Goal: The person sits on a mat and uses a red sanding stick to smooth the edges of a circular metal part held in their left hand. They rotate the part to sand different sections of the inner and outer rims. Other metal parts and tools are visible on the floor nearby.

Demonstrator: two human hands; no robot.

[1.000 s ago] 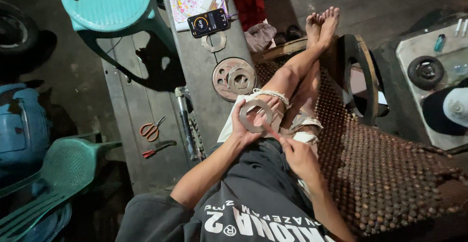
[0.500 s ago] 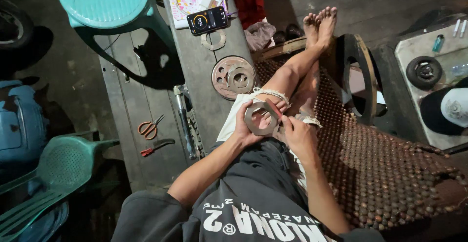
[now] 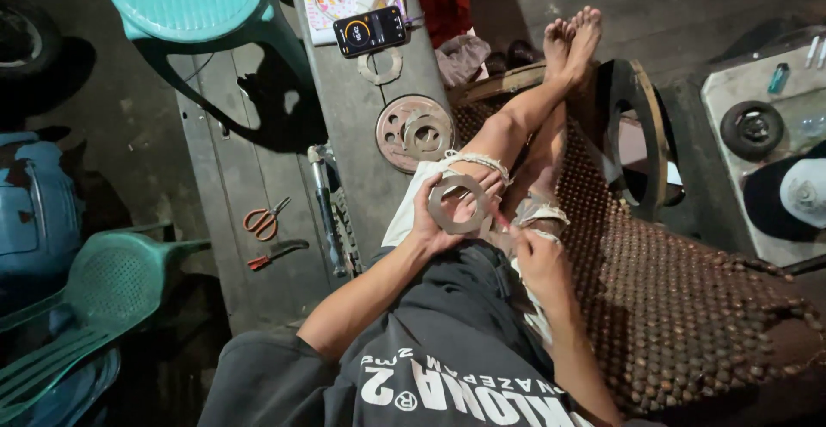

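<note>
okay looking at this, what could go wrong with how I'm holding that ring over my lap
The left hand holds the flat grey ring by its edge over the bare legs, so a slip could likely drop it onto a knee. The right hand brings a thin red tool close to the left fingers; a jab seems possible. The light is dim, which may hide fine detail.

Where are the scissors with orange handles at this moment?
In the head view, the scissors lie on the grey boards on the person's left side, just above a red-handled knife.
</note>
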